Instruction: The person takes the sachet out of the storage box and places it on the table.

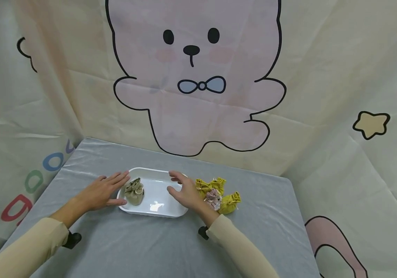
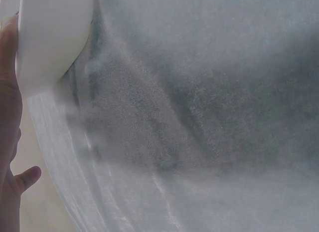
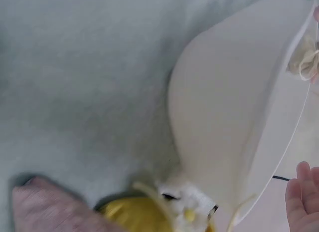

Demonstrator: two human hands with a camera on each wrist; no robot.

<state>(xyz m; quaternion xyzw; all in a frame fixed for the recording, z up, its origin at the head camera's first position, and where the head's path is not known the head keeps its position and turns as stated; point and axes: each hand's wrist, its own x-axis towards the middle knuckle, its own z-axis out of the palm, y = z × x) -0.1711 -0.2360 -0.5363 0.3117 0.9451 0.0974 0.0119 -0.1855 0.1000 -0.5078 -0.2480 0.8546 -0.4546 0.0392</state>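
A white tray (image 1: 154,195) lies on the table, with a khaki drawstring pouch (image 1: 135,193) standing in its left end. My left hand (image 1: 106,193) is at the tray's left rim, fingers extended and thumb spread toward the near corner. In the left wrist view, that hand (image 2: 10,107) shows at the edge beside the tray wall (image 2: 55,37). At the tray's right end is my right hand (image 1: 188,193), thumb and fingers spread apart with nothing between them. The right wrist view catches its fingers (image 3: 297,202) beyond the tray side (image 3: 224,102).
Right of the tray, close to my right wrist, sit yellow drawstring pouches (image 1: 230,202) and a pinkish pouch (image 1: 213,199). Grey cloth (image 1: 142,243) covers the table. Behind it hangs a fabric backdrop (image 1: 198,127) with a printed bear.
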